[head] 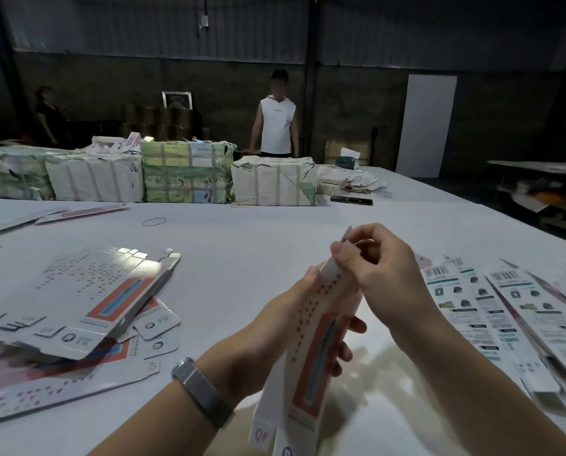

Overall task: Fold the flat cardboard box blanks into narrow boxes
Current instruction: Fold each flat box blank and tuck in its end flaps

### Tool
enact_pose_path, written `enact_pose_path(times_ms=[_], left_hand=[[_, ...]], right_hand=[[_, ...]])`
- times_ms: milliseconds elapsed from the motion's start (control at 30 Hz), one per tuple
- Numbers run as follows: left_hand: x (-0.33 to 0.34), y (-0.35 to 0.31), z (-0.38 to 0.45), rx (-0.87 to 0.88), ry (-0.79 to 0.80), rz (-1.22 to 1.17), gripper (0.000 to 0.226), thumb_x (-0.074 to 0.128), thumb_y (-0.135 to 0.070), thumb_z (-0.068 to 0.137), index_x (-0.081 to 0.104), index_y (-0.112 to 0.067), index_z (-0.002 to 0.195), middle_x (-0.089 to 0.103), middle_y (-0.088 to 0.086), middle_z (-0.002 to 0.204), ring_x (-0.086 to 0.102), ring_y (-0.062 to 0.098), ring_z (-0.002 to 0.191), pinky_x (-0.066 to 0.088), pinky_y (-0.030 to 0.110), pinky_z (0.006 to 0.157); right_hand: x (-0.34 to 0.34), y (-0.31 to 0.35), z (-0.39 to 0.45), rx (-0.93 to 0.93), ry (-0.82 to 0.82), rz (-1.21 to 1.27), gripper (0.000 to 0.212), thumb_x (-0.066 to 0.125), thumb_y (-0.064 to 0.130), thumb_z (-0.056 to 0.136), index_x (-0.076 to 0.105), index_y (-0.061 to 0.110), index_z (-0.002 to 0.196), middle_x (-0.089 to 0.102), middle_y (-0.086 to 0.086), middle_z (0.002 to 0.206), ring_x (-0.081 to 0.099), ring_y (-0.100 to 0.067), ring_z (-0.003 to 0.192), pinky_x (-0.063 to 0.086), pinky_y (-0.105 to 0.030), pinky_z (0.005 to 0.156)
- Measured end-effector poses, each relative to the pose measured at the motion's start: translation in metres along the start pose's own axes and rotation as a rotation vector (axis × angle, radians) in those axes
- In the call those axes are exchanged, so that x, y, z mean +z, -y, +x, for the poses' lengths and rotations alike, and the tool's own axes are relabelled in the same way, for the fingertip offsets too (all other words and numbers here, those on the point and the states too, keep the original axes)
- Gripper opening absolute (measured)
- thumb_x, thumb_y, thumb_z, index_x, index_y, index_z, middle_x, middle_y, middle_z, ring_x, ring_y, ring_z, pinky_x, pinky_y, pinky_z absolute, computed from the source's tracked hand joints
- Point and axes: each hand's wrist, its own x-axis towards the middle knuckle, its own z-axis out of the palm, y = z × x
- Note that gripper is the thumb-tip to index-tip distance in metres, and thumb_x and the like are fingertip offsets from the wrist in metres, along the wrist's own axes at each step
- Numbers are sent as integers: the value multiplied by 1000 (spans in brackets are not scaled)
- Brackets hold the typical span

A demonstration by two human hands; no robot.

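- We hold one narrow box (311,343) above the white table (242,258), at about 6 o'clock in the head view; it runs from near our chest up toward 12 o'clock, and it looks already squared into a long sleeve.
- Our left hand (285,327) wraps the middle of the box, thumb on the near face and fingertips curling out past the far edge at 3 o'clock.
- Our right hand (377,268) pinches the top end flap (347,236) between thumb and curled fingers.
- We judge the step in hand to be closing the top end: the flap stands up, not yet tucked.
- The next move calls for bending that flap over along its crease and sliding its tongue inside the sleeve, while the left hand keeps the walls square without crushing them.
- The bottom flaps (265,432) at 6 o'clock hang open, so that end seems left to do.
- A stack of flat blanks (77,297) lies at 9 o'clock; finished boxes (505,311) lie at 3 o'clock.
- Wrapped bundles (186,172) sit at 11 o'clock, with a person standing beyond them.
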Motion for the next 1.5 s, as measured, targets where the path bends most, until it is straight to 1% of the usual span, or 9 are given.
enact_pose_path(times_ms=[233, 467, 667, 767, 967, 1067, 1233, 1400, 1500], left_hand=[[-3, 5, 0, -59, 139, -27, 79, 26, -74, 94, 51, -13, 139, 65, 22, 125, 67, 30, 92, 57, 38, 81], [-11, 2, 1, -8, 164, -67, 79, 26, -69, 96, 54, -7, 134, 63, 26, 123, 66, 33, 90, 56, 43, 83], [-5, 4, 7, -83, 231, -70, 82, 27, -74, 89, 51, -8, 133, 67, 17, 110, 66, 30, 88, 57, 39, 82], [-2, 8, 9, -61, 136, -72, 78, 34, -75, 86, 52, -12, 127, 67, 11, 95, 64, 21, 74, 57, 30, 70], [-2, 12, 9, 61, 43, -288, 79, 66, -62, 78, 46, -14, 137, 63, 8, 86, 60, 18, 68, 54, 28, 65], [-5, 13, 9, 147, -9, -433, 90, 85, -59, 63, 53, -10, 130, 64, 8, 82, 62, 19, 71, 56, 30, 69], [-9, 13, 8, 135, -24, -531, 92, 87, -68, 52, 64, -9, 119, 61, 12, 76, 64, 24, 69, 58, 33, 65], [-5, 13, 7, 112, -106, -379, 75, 64, -71, 69, 59, -11, 114, 67, 11, 76, 68, 24, 65, 59, 33, 63], [-2, 10, 10, 202, -249, -180, 71, 52, -64, 75, 47, -23, 132, 72, 0, 78, 72, 21, 70, 59, 30, 66]], right_hand=[[-10, -1, 6, 49, 150, -78, 4, 64, 31, 96, 65, 35, 97, 59, 9, 65, 59, -6, 66, 46, -29, 68], [-12, 6, 2, -14, 199, 4, 26, 67, 17, 94, 67, 37, 110, 67, 6, 69, 68, -7, 73, 51, -16, 64], [-18, 10, 5, 148, 109, 78, 22, 68, 12, 92, 53, 28, 94, 62, -5, 80, 62, -16, 75, 49, -26, 63], [-21, 11, 7, 165, 117, 117, 26, 67, 10, 92, 48, 27, 89, 58, -4, 77, 62, -20, 76, 48, -28, 65], [-10, 5, 4, 8, -78, 152, 18, 73, 22, 88, 59, 28, 99, 62, 18, 76, 59, 0, 74, 46, -18, 69], [0, 0, 0, 183, 97, 234, 32, 65, 38, 81, 60, 32, 112, 68, 12, 93, 63, -3, 83, 44, -28, 74], [4, -5, -7, 295, 382, 400, 46, 67, 29, 88, 53, 29, 132, 73, -5, 98, 65, -16, 81, 50, -38, 78], [5, -5, -8, 256, 347, 448, 49, 67, 33, 81, 56, 28, 128, 73, -14, 98, 59, -25, 79, 57, -44, 67], [5, -5, -7, 220, 262, 395, 46, 66, 35, 78, 58, 31, 123, 74, -16, 102, 62, -36, 88, 46, -67, 96]])
